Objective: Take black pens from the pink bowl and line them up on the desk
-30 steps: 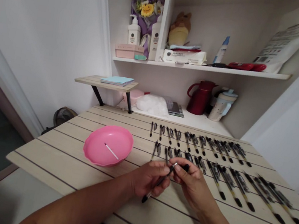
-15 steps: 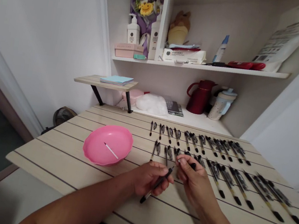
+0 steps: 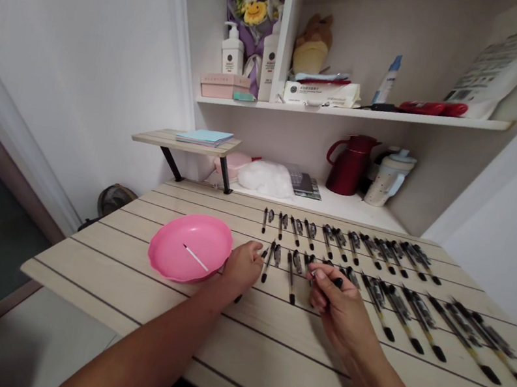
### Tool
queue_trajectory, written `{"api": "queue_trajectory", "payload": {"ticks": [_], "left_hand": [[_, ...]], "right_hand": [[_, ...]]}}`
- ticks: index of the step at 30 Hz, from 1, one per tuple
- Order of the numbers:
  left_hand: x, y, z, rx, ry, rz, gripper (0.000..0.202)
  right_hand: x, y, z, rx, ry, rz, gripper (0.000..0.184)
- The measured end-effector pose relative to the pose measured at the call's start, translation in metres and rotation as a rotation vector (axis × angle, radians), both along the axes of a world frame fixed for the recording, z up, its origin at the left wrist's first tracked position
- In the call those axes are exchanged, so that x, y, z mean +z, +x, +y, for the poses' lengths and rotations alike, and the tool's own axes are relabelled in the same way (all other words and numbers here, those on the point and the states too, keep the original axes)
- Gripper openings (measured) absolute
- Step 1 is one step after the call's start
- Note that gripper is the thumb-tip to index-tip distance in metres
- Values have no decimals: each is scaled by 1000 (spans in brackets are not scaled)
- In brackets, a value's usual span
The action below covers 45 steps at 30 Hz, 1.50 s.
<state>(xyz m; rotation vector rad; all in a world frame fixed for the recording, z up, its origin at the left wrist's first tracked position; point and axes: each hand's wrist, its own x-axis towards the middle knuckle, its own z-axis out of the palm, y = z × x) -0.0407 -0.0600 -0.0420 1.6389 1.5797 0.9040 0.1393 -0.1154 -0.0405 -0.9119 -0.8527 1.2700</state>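
Note:
My left hand [image 3: 244,269] is closed around a black pen body, beside the rim of the pink bowl [image 3: 162,263]. The pen's dark tip [image 3: 265,253] shows above my fingers and its lower end [image 3: 238,298] below them. To the right, my right hand [image 3: 334,302] is closed in a pinch above the front row of pens. A pen cap's black end [image 3: 337,282] pokes out of it; my fingers hide most of the cap. A thin white pen refill [image 3: 197,258] with a dark tip lies in the bowl. Near my left hand lies an uncapped pen [image 3: 268,264].
Two rows of uncapped pens [image 3: 419,326] with loose caps beside them stretch to the right across the slatted table [image 3: 259,365]. A small raised stand [image 3: 159,136] is at the back left. Behind stand a red jug [image 3: 349,169] and a pale cup [image 3: 384,181].
My left hand has moved left and away from me with the pen, from beside my right hand to near the bowl. My right hand has barely moved.

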Motion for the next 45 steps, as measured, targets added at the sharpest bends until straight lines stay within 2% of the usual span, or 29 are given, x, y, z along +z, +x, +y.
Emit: {"api": "queue_trajectory", "payload": {"ticks": [3, 5, 9, 12, 17, 21, 27, 31, 35, 40, 45], "left_hand": [[-3, 0, 4, 14, 146, 366, 36], [-5, 0, 6, -1, 173, 493, 33], [-8, 1, 9, -37, 190, 563, 23], [-9, 1, 13, -41, 187, 605, 22], [-6, 3, 20, -49, 159, 647, 22], [-3, 5, 23, -49, 145, 650, 23], [1, 1, 19, -39, 117, 626, 29], [2, -5, 14, -56, 96, 603, 34], [3, -7, 15, -59, 89, 583, 32], [3, -6, 18, -52, 76, 546, 34], [2, -6, 18, -64, 81, 547, 33]], "right_hand": [[-2, -1, 0, 1, -31, -31, 31], [-3, -2, 0, -1, -45, -47, 31], [-5, -4, 0, -1, -60, -69, 31], [-7, -6, 2, -8, -101, -117, 33], [1, -12, 22, 39, -205, -425, 27], [17, -22, 54, 94, -180, -646, 17], [29, -48, 104, 118, -175, -1279, 11], [27, -65, 126, 133, -181, -1468, 10], [21, -77, 139, 145, -171, -1637, 18], [11, -82, 146, 163, -168, -1759, 23], [9, -80, 148, 183, -157, -1813, 26]]}}
